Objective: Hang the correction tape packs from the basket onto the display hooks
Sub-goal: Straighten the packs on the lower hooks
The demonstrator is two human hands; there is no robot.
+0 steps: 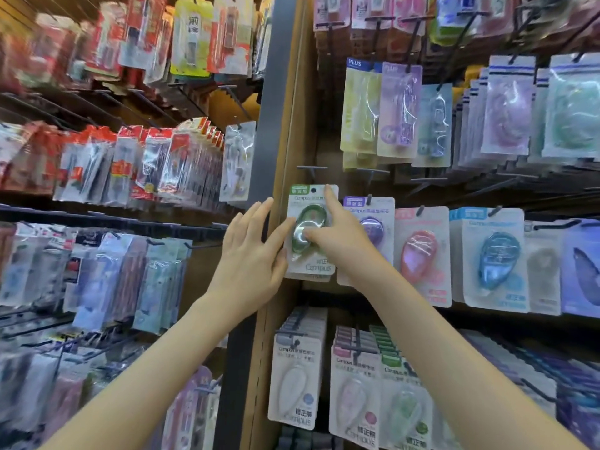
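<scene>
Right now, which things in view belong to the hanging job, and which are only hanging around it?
In the job: green correction tape pack; left hand at its left edge; right hand pressing on its front.

Not in the job: purple pack, pink pack and blue pack hanging to the right; red-carded packs on the left rack.

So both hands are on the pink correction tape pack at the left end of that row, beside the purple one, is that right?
No, that pack is green, not pink. The head view shows the left hand and right hand on the green correction tape pack at the row's left end, beside the purple pack.
</scene>
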